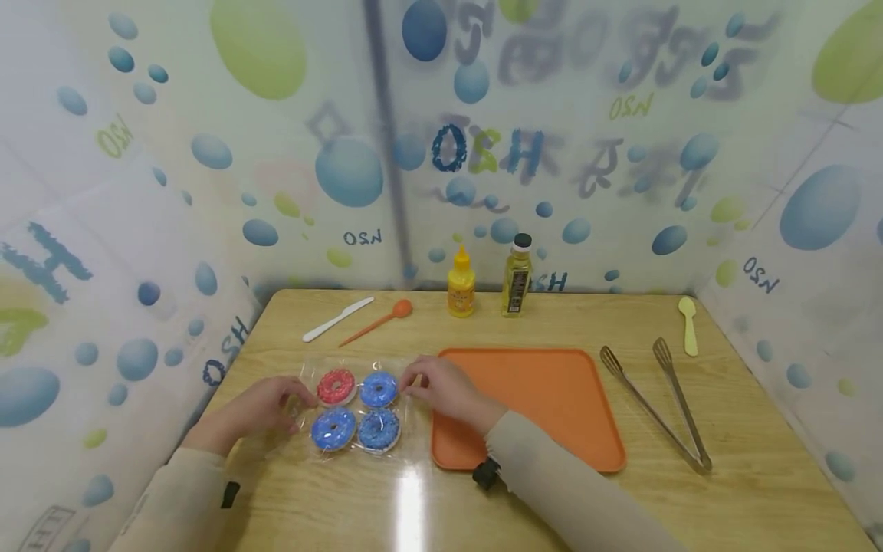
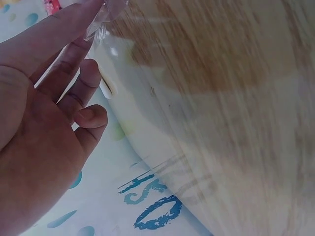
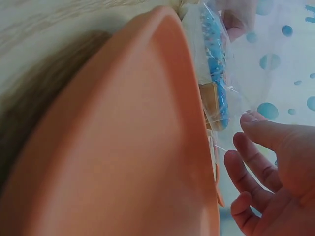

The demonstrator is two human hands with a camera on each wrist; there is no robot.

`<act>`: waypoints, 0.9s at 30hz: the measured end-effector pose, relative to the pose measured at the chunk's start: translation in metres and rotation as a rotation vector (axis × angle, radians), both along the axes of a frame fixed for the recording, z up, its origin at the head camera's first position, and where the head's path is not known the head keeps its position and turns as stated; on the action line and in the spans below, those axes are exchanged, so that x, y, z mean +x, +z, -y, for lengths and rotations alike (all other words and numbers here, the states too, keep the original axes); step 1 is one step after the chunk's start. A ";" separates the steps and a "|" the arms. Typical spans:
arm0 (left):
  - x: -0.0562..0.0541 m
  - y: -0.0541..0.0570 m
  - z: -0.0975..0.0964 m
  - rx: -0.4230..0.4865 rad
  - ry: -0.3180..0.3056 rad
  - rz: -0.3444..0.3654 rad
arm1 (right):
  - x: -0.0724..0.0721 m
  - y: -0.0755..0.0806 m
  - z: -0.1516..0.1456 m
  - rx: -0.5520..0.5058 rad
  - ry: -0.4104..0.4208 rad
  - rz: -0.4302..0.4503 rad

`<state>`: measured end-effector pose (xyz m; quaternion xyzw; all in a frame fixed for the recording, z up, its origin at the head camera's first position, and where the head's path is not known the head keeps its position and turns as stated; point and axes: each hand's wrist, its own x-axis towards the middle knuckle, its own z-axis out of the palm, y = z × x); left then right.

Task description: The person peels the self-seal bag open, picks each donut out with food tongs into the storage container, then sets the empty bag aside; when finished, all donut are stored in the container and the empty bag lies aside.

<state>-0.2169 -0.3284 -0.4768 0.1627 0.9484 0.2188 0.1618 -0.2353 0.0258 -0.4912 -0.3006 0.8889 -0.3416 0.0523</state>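
Note:
A clear plastic pack (image 1: pixel 357 404) holds toy donuts: a red-topped donut (image 1: pixel 336 386) at upper left and blue-topped ones in the other places. My left hand (image 1: pixel 265 406) pinches the pack's left edge between thumb and forefinger, and crinkled plastic (image 2: pixel 110 17) shows at those fingertips in the left wrist view. On the opposite side, my right hand (image 1: pixel 444 387) pinches the upper right edge, its forearm crossing over the orange tray (image 1: pixel 538 406). The right wrist view shows a blue donut (image 3: pixel 215 64) edge-on inside the film, beyond the tray rim.
Behind the pack lie a white knife (image 1: pixel 338 320) and an orange spoon (image 1: pixel 375 323). A yellow squeeze bottle (image 1: pixel 461 291) and an oil bottle (image 1: pixel 516 280) stand by the back wall. Metal tongs (image 1: pixel 665 418) lie spread right of the tray, near a pale yellow spoon (image 1: pixel 689 326).

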 end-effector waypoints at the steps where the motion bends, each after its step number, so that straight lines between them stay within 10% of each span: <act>1: 0.000 0.000 0.000 -0.003 0.003 -0.002 | 0.000 -0.001 -0.001 -0.013 -0.002 0.010; 27: 0.004 0.002 -0.003 -0.021 0.017 -0.003 | 0.005 -0.004 -0.029 0.017 -0.061 0.001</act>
